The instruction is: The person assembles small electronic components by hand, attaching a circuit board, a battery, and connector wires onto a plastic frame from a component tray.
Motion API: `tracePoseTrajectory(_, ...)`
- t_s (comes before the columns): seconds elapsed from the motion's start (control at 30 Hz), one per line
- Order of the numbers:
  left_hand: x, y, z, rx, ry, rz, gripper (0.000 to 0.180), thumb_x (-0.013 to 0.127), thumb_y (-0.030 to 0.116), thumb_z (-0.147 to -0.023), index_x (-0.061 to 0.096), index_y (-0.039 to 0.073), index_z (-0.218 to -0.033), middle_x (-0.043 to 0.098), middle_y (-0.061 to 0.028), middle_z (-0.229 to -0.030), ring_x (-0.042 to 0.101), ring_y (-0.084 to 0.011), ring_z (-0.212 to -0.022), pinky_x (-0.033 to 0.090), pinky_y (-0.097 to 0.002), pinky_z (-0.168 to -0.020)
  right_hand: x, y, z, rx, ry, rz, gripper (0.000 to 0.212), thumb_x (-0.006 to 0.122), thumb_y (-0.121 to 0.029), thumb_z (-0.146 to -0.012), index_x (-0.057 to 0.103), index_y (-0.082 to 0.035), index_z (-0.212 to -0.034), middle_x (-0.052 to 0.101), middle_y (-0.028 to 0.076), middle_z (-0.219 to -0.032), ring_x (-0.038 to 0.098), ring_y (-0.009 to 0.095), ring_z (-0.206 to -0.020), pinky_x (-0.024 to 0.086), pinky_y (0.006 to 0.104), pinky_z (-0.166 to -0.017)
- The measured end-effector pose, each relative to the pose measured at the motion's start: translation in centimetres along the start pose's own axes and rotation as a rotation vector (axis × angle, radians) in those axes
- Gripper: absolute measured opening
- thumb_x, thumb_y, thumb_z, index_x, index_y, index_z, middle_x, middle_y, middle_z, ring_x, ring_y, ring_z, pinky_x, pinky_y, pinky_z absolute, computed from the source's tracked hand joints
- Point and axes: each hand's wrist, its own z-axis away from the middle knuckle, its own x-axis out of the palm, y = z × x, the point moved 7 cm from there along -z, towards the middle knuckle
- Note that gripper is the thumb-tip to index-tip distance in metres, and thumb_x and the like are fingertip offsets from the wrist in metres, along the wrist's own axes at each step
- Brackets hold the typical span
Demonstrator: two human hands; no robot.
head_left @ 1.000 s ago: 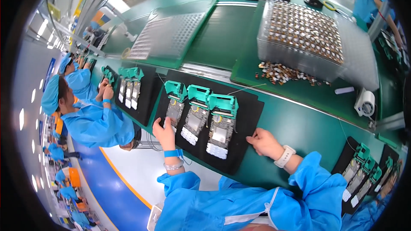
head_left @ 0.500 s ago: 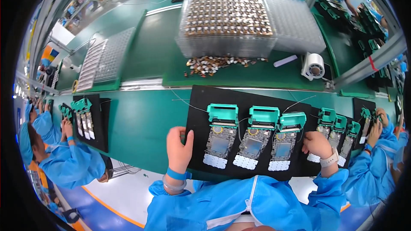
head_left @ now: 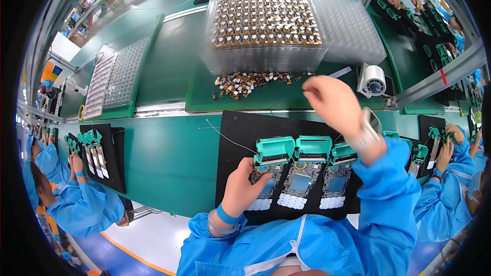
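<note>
On a black mat (head_left: 232,128) lie three circuit boards in a row, each with a green plastic holder at its far end. My left hand (head_left: 239,189) grips the leftmost circuit board (head_left: 267,189) along its side, thumb across the top; its green holder (head_left: 276,149) is slightly turned. Beside it are the middle board (head_left: 296,181) and the right board (head_left: 336,184). My right hand (head_left: 335,103) is raised beyond the holders, just right of a pile of small brown-and-white parts (head_left: 243,84). Its fingers are drawn together; whatever they may hold is hidden.
A stack of clear trays (head_left: 266,59) filled with small parts stands behind the pile, beside empty-looking clear trays (head_left: 348,25). A white roll (head_left: 374,82) sits near a metal post (head_left: 434,79). Co-workers in blue sit at left (head_left: 84,194) and right (head_left: 445,189).
My right hand has risen from the mat's right side toward the parts pile. My left hand has moved right onto the leftmost board, which now sits closer to the middle one.
</note>
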Motion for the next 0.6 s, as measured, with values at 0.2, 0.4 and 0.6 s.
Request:
tracePoseTrajectory(0.2, -4.9, 2.6, 0.3, 0.024, 0.29, 0.463, 0.028, 0.062, -0.001, -0.085, 0.045, 0.004, -0.106, 0.054, -0.0021, -0.091, 0.052, -0.0073, -0.085, 0.042, -0.0207, -0.074, 7.3, 5.7, -5.3, 0.194, -0.166, 0.08, 0.02, 0.062, -0.016, -0.079, 0.064, -0.003, -0.094, 0.066, 0.015, -0.084, 0.062, 0.034, -0.081, 0.049, 0.0406, -0.071)
tracePoseTrajectory(0.4, -8.9, 3.9, 1.3, 0.208, 0.498, 0.688, 0.031, 0.056, -0.005, -0.083, 0.043, 0.006, -0.109, 0.052, -0.0028, -0.087, 0.049, -0.0066, -0.075, 0.038, -0.018, -0.067, 8.8, 5.5, -5.2, 0.092, -0.123, 0.227, 0.015, 0.06, -0.018, -0.082, 0.061, -0.005, -0.09, 0.063, 0.015, -0.082, 0.06, 0.034, -0.081, 0.047, 0.0442, -0.071)
tracePoseTrajectory(0.6, -12.9, 5.7, 4.3, 0.552, 0.894, 0.622, 0.031, 0.051, 0.01, -0.091, 0.039, 0.003, -0.119, 0.054, -0.0204, -0.113, 0.058, -0.0235, -0.098, 0.051, -0.0342, -0.079, 9.0, 5.6, -4.9, 0.05, -0.115, 0.248, 0.014, 0.06, -0.017, -0.081, 0.061, -0.005, -0.089, 0.063, 0.015, -0.081, 0.06, 0.034, -0.08, 0.047, 0.0441, -0.07)
